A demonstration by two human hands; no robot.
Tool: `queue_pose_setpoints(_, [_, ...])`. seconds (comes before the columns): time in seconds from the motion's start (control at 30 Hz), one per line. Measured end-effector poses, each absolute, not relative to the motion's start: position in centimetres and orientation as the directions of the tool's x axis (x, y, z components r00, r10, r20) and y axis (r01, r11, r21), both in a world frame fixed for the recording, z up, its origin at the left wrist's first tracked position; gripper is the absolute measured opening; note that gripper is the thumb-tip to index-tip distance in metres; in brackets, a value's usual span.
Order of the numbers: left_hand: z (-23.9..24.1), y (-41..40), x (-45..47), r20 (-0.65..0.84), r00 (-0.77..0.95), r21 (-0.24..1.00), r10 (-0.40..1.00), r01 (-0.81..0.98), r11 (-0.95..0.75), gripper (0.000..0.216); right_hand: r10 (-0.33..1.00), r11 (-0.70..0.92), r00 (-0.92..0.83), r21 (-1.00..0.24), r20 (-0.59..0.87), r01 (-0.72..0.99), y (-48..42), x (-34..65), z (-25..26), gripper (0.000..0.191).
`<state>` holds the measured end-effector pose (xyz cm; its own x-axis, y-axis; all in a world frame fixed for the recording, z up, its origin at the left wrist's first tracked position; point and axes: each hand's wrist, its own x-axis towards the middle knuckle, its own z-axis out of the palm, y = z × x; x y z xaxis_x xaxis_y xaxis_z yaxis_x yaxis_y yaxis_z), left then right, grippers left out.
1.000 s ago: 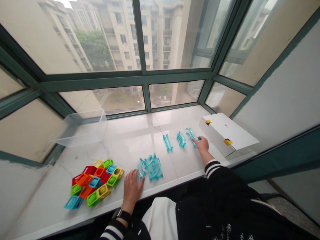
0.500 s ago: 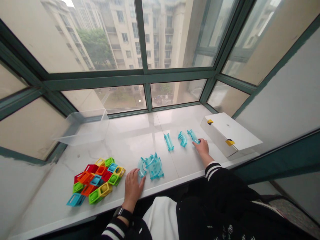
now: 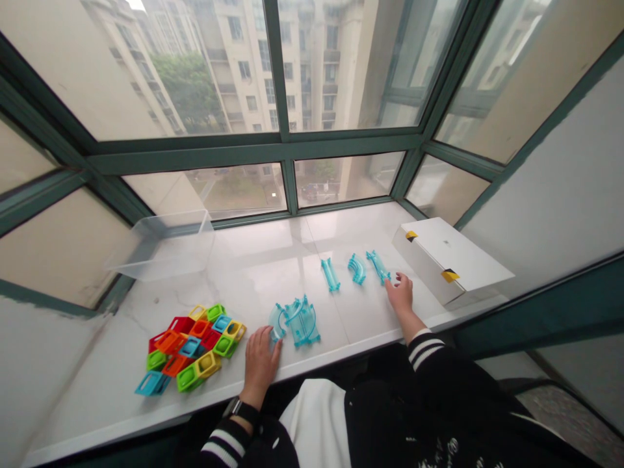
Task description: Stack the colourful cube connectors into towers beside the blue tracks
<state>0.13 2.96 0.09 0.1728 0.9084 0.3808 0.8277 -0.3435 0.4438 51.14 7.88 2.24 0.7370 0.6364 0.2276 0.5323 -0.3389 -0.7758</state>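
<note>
Windows (image 3: pixel 336 78) back our sill (image 3: pixel 244 260), our right hand (image 3: pixel 400 296), fingers parted, just beside a track (image 3: pixel 378 266). Our left hand (image 3: pixel 260 361), thumb spread, rests by a curve (image 3: pixel 277 318); light touches should keep pieces aligned.

Pale daylight, green window frames (image 3: pixel 195 153), beige buildings (image 3: pixel 312 71) outside, leafy tree (image 3: pixel 188 91), glossy white sill (image 3: pixel 258 260), whitish wall (image 3: pixel 550 175)
</note>
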Motion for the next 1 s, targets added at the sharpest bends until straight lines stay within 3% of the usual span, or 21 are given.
queue_pose_setpoints(0.13, [0.1, 2.9, 0.0, 0.373, 0.154, 0.511, 0.915, 0.789, -0.341, 0.029, 0.712, -0.219, 0.681, -0.869, 0.169, 0.444, 4.1, 48.0, 2.3, 0.056])
queue_pose_setpoints(0.37, [1.4, 2.5, -0.1, 0.381, -0.033, 0.698, 0.924, 0.666, -0.264, 0.031, 0.939, -0.101, 0.342, -0.928, 0.031, 0.36, 1.0, 41.2, 3.2, 0.039])
queue_pose_setpoints(0.5, [4.2, 2.3, 0.0, 0.389, -0.1, 0.756, 0.916, 0.603, -0.255, 0.032, 0.988, -0.004, 0.148, -0.947, 0.046, 0.322, 2.1, 37.5, 5.7, 0.036])
queue_pose_setpoints(0.7, [10.9, 2.0, 2.3, 0.317, -0.089, 0.843, 0.944, 0.483, -0.237, 0.032, 0.97, 0.225, -0.155, -0.938, 0.189, 0.265, 3.6, 32.0, 10.8, 0.034])
queue_pose_setpoints(0.83, [13.8, 2.0, 4.7, 0.174, -0.116, 0.966, 0.978, 0.212, -0.147, 0.03, 0.919, 0.331, -0.296, -0.918, 0.261, 0.218, 3.4, 29.6, 12.4, 0.037])
queue_pose_setpoints(0.93, [14.4, 2.2, 5.8, 0.065, -0.132, 0.997, 0.989, -0.039, -0.07, 0.036, 0.919, 0.356, -0.255, -0.908, 0.299, 0.219, 2.7, 29.2, 12.9, 0.024])
queue_pose_setpoints(1.0, [14.4, 2.5, 6.2, 0.04, -0.132, 0.992, 0.99, -0.115, -0.055, 0.038, 0.913, 0.39, -0.216, -0.894, 0.345, 0.221, 2.2, 29.5, 13.4, 0.021])
